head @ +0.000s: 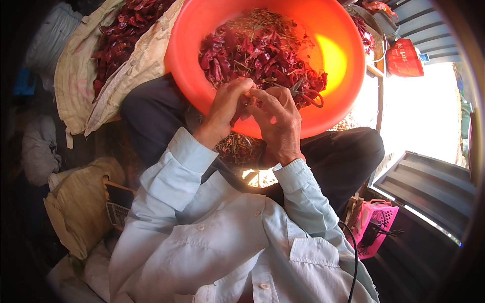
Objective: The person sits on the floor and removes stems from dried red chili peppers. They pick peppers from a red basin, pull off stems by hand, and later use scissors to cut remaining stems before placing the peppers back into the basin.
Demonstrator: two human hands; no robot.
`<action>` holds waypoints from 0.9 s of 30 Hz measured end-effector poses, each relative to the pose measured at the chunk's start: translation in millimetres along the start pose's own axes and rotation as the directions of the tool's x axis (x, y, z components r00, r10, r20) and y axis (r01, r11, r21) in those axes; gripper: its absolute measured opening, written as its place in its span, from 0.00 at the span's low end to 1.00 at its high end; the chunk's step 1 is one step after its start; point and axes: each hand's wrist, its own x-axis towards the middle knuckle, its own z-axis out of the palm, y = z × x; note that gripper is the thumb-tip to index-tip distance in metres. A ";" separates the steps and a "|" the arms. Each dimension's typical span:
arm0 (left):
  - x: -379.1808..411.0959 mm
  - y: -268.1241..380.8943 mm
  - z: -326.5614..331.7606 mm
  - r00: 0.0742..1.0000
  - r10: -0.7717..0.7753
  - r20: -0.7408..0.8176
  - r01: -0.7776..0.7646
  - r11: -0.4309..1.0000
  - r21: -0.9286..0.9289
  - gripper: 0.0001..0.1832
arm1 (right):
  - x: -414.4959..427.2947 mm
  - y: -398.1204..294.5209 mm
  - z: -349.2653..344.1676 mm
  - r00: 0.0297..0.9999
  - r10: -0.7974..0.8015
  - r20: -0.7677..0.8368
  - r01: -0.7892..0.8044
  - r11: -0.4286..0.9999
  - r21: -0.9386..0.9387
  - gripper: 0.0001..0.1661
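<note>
My left hand (223, 104) and my right hand (278, 117) meet over the near rim of a large orange-red plastic basin (187, 72). Between their fingertips is a dried red chili pepper (238, 113), partly hidden by the fingers. Inside the basin lies a heap of dried red chili peppers (261, 55), with loose stems (265, 19) gathered towards the far side. Just beyond my right hand, what looks like a pair of scissors (296, 88) with red handles rests on the peppers.
An open woven sack (72, 83) of dried red peppers (130, 30) stands at the left of the basin. Stem scraps (238, 146) lie below the near rim. A pink plastic basket (377, 227) is at the lower right, and a red bag (404, 58) at the upper right.
</note>
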 end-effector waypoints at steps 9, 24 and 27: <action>-1.5 -2.6 1.7 0.999 -0.036 -0.003 0.036 0.998 -0.045 0.11 | -1.2 9.7 -0.8 0.986 -0.155 0.063 0.163 0.973 -0.164 0.22; -0.3 -7.4 1.4 1.000 0.026 0.014 -0.025 0.997 -0.072 0.07 | -1.9 18.8 -12.5 0.941 0.336 0.035 -0.301 0.787 0.538 0.11; 2.9 -10.5 -1.3 0.999 0.051 -0.008 -0.051 0.995 -0.080 0.07 | -2.8 13.4 -12.5 0.990 0.136 -0.024 -0.124 0.952 0.280 0.16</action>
